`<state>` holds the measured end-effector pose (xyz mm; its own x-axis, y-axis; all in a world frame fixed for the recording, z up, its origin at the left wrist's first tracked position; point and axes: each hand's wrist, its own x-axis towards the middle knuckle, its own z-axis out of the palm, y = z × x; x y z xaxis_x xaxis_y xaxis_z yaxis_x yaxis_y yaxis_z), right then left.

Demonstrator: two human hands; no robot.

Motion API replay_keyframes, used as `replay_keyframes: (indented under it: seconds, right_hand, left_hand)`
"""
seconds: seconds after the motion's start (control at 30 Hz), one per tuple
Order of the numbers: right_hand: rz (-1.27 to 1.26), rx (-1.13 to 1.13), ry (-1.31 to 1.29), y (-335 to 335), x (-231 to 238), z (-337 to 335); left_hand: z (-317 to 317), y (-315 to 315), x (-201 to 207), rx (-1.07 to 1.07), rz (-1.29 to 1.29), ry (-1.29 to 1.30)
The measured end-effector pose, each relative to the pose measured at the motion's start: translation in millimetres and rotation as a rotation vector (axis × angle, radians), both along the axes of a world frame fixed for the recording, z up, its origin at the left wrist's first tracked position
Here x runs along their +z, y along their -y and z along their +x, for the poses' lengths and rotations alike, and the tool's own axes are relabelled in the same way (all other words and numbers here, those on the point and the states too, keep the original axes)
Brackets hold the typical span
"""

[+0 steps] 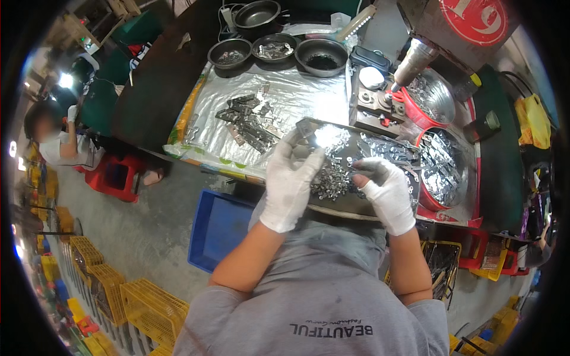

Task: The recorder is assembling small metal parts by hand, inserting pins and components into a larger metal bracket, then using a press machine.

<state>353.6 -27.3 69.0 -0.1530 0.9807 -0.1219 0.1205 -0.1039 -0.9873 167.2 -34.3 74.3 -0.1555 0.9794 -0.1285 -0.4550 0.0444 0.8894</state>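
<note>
Blue plastic bin (222, 237) on the floor, boxy and straight-rimmed. Next, a crinkly silver sheet (205, 127) with bare room around its flat metal strips (243, 121). White-gloved left hand (289, 184) is half open over the dark tray (355, 206), can't tell if it's gripping anything. Small shiny bits (329, 184) are heaped there between the hands. Right hand (389, 193) is curled, thumb and finger close, hold unclear. Red-edged bowl (426, 200) just beside.

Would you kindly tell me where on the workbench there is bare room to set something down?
The silver sheet looks bare between the flat metal pieces and the press base, below the rightmost dark bowl, though glare hides some. Crowded: the tray, with small metal parts between the left hand and right hand, and the lower red-edged bowl full of metal strips.
</note>
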Motion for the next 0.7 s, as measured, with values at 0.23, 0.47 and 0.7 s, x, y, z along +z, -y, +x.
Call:
replay_keyframes:
  seconds: [0.23,0.47,0.7]
  right_hand:
    - [0.580,0.131,0.959,6.9,-7.4,17.6]
    - [0.684,0.187,1.124,10.6,-20.9,1.7]
    - [0.680,0.198,1.149,9.0,-22.4,0.2]
  left_hand:
    - [-3.6,-2.3,-7.8,0.017,-0.024,-0.048]
    - [-2.7,-0.5,-17.0,-0.065,-0.030,-0.009]
    - [-3.7,1.8,-7.4,-0.134,-0.032,0.017]
